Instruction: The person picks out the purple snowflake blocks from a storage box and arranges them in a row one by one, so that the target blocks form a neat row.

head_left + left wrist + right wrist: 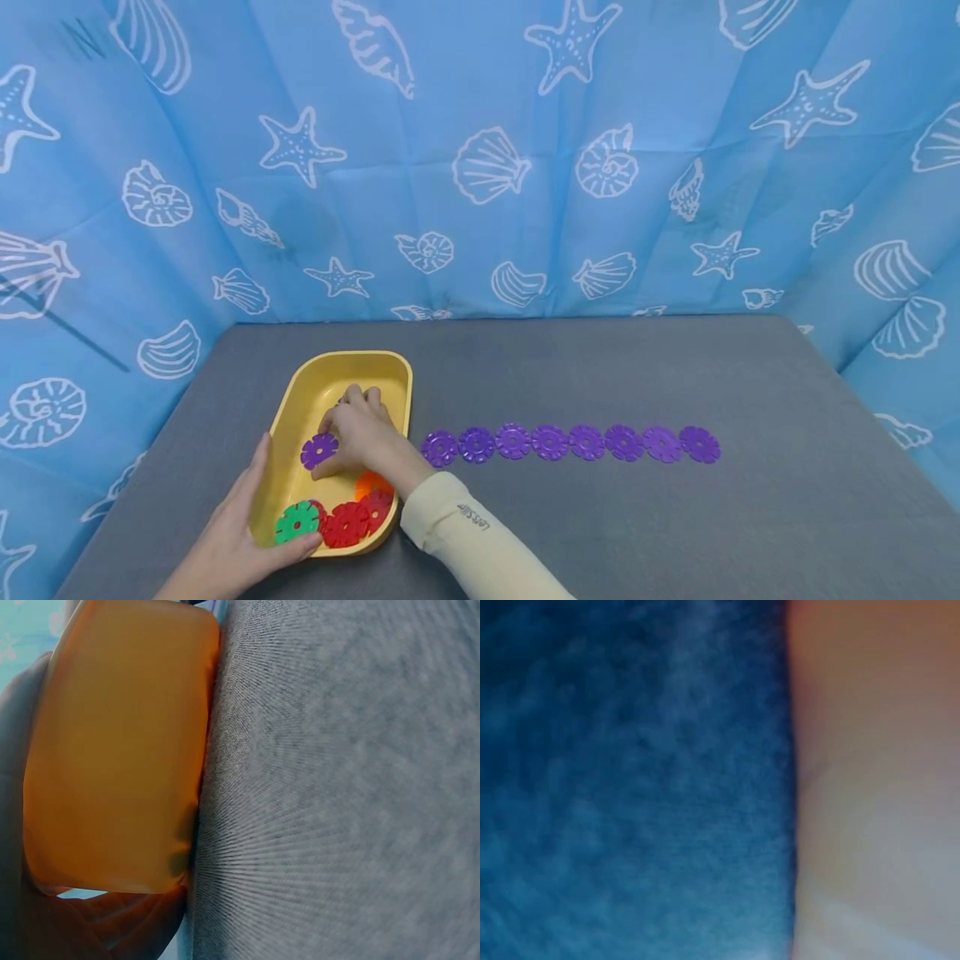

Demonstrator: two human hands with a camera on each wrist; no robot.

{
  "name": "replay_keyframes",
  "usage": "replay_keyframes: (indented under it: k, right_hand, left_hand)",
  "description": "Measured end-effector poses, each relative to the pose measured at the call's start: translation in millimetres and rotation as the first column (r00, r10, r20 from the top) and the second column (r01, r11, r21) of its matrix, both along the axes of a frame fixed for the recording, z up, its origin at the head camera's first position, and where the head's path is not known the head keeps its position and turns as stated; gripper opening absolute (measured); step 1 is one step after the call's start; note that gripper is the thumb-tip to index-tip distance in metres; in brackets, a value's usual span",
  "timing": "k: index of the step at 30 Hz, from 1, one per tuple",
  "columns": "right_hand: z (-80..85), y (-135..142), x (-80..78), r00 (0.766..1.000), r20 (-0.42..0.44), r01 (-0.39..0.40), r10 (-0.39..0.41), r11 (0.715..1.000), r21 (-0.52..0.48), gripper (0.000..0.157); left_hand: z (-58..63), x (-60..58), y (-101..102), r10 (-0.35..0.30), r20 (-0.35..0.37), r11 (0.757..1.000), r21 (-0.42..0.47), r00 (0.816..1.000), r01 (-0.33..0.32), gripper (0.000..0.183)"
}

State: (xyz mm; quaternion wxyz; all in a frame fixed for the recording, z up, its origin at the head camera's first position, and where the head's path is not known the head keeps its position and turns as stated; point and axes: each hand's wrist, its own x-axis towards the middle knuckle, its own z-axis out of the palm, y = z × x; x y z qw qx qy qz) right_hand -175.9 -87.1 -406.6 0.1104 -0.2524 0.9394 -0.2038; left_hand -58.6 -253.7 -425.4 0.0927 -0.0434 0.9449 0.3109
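In the head view, my right hand (363, 429) reaches into a yellow tray (408, 392) with its fingers bent. A purple notched interlocking disc (318, 451) sits between its thumb and index finger. My left hand (240, 529) holds the tray at its near left corner, thumb over the front rim and fingers along the side. Inside, near the front, lie a green disc (297, 522), red discs (347, 525) and an orange disc (369, 483). The left wrist view shows the tray's outer wall (120, 750) within that hand. Only blurred skin and cloth fill the right wrist view.
A row of several purple discs (550, 442) runs to the right of the tray on the grey tabletop (600, 525). Behind the table hangs a blue curtain (435, 192) with white shells and starfish. The right sleeve (480, 533) crosses the table beside the tray's front right corner.
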Motion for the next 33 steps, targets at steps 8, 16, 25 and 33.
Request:
replay_keyframes:
  k: [8, 16, 25, 33]
  right_hand:
    - [0.2, 0.3, 3.9, 0.996, 0.019, -0.093, 0.092, 0.993, 0.066, 0.047]
    - [0.6, 0.8, 3.5, 0.975, 0.008, -0.223, 0.222, 0.973, 0.053, 0.045]
    - [1.3, 0.2, 1.6, 0.954, 0.091, -0.283, 0.284, 0.959, -0.022, 0.053]
    - [1.8, 3.9, -1.7, 0.928, 0.165, -0.332, 0.333, 0.943, -0.035, 0.058]
  left_hand:
    - [0.4, -1.5, -0.8, 0.005, 0.037, 1.0, 0.015, 0.999, -0.005, 0.136]
    - [-1.6, 0.9, -1.4, -0.016, -0.023, 1.0, 0.012, 1.0, 0.017, 0.134]
    - [2.7, -3.5, -1.6, 0.007, 0.101, 1.0, 0.018, 0.995, -0.009, 0.135]
    - [3.2, -2.8, 0.0, 0.011, 0.086, 1.0, 0.021, 0.996, -0.013, 0.135]
